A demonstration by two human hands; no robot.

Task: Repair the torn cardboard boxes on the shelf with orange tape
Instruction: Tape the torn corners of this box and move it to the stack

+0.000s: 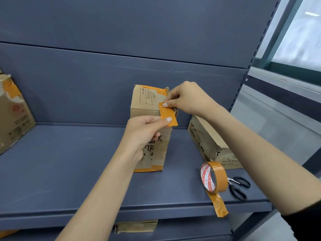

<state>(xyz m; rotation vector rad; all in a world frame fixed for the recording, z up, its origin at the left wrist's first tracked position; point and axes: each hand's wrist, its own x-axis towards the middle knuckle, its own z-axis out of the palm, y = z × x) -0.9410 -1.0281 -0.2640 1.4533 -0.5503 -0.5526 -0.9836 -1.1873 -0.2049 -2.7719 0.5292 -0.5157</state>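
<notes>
Currently both hands pinch a tape strip (168, 116) against the upright middle box (149, 108) on the shelf (69, 171), left hand (145, 131) at its near end, right hand (187, 99) at its far end, roll (214, 177) near right.

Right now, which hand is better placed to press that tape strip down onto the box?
Probably the right hand: it pinches the tape strip at its upper end, right against the upright box's torn edge. The left hand holds the lower end.
</notes>
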